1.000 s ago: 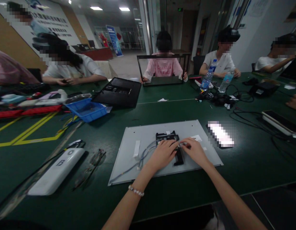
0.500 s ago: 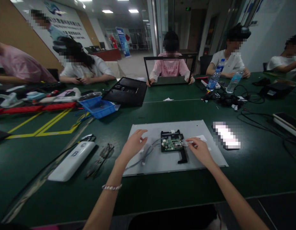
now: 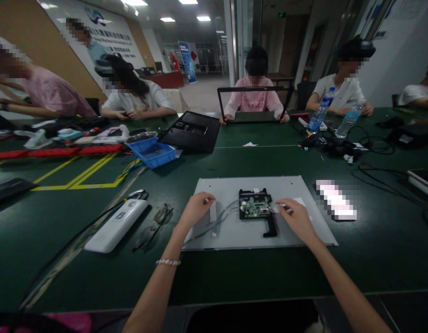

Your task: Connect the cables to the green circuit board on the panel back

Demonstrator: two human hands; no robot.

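A pale grey flat panel (image 3: 231, 238) lies before me, with a green circuit board (image 3: 256, 209) in a black plastic bracket (image 3: 271, 227) on its middle. Grey wires (image 3: 223, 217) run left from the board. My left hand (image 3: 196, 210) is over the panel's left part, thumb and fingers pinched at the top of a narrow white strip (image 3: 213, 212). Close to the board's right edge, my right hand (image 3: 297, 218) pinches a small whitish, see-through piece (image 3: 275, 209); whether it is attached to the board I cannot tell.
Left of the panel lie eyeglasses (image 3: 154, 226) and a white power bank (image 3: 117, 225) with a cable. A lit phone (image 3: 335, 200) is on the right. Beyond are a blue tray (image 3: 154, 155), a black cover (image 3: 189, 132) and bottles (image 3: 349, 121). A person opposite holds a black frame (image 3: 254, 89).
My left hand's fingers have closed from apart into a pinch at the white strip. My right hand stays beside the board, its fingertips closer together. The whole view has shifted slightly.
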